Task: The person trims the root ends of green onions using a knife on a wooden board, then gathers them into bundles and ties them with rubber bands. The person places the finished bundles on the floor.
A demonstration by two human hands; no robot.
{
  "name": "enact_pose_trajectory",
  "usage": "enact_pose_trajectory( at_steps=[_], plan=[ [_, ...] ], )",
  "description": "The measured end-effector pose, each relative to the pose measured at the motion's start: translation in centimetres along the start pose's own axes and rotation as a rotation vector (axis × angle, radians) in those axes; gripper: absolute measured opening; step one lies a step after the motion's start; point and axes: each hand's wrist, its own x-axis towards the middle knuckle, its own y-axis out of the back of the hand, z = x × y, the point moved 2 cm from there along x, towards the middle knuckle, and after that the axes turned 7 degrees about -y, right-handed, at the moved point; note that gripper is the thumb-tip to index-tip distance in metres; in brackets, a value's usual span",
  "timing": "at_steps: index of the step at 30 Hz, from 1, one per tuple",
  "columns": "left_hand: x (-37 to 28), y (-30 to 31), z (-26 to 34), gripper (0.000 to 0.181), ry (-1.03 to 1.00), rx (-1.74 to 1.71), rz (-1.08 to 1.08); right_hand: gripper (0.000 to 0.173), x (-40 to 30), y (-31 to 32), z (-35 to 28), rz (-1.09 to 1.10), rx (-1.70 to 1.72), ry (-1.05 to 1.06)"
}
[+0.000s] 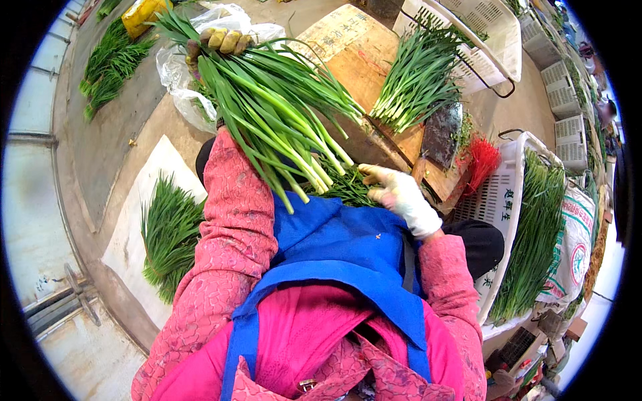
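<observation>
My left hand [223, 42], in a worn yellowish glove, grips a loose bunch of garlic chives [271, 105] by the leafy part. The pale stem ends hang toward my lap. My right hand [398, 195] wears a white glove and holds nothing that I can see, its fingers partly spread. It is just right of the stem ends, beside loose green leaves [346, 185] lying above my blue apron [331, 225]. Ahead is a wooden board [361, 50], with another pile of chives [419, 75] at its right side.
A dark cleaver-like blade [441, 135] and a bundle of red ties [481, 163] sit at right. White plastic crates stand beyond; one crate [516, 180] holds chives [531, 240]. At left are a white sheet [135, 240] with a chive bunch [173, 235] and a clear plastic bag [175, 75].
</observation>
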Motion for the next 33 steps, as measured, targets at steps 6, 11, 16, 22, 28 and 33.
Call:
enact_pose_trajectory(
  at_steps=[6, 11, 16, 22, 28, 33],
  plan=[
    [-0.4, -0.7, 1.5, 0.03, 0.074, 0.21, -0.05, 0.01, 0.6, 6.0, -6.5, 0.269, 0.701, -0.157],
    [-0.7, -1.1, 0.9, 0.033, 0.048, 0.199, 0.018, 0.01, 1.9, 7.2, -10.3, 0.405, 0.732, 0.063],
    [-0.9, -1.6, 0.2, 0.033, 0.049, 0.182, 0.034, 0.022, 3.8, 7.5, -13.6, 0.635, 0.111, 0.348],
    [-1.3, -1.6, -0.3, 0.033, 0.052, 0.172, 0.035, 0.069, 8.2, 6.2, -14.3, 0.478, -0.039, 0.175],
    [-1.2, -1.5, -0.6, 0.034, 0.064, 0.155, 0.018, 0.02, 10.1, 4.8, -11.7, 0.397, 0.938, 0.09],
    [-1.2, -1.9, 0.3, 0.034, 0.08, 0.154, -0.003, 0.028, 7.8, 6.3, -8.5, 0.077, 1.855, 0.097]
  ],
)
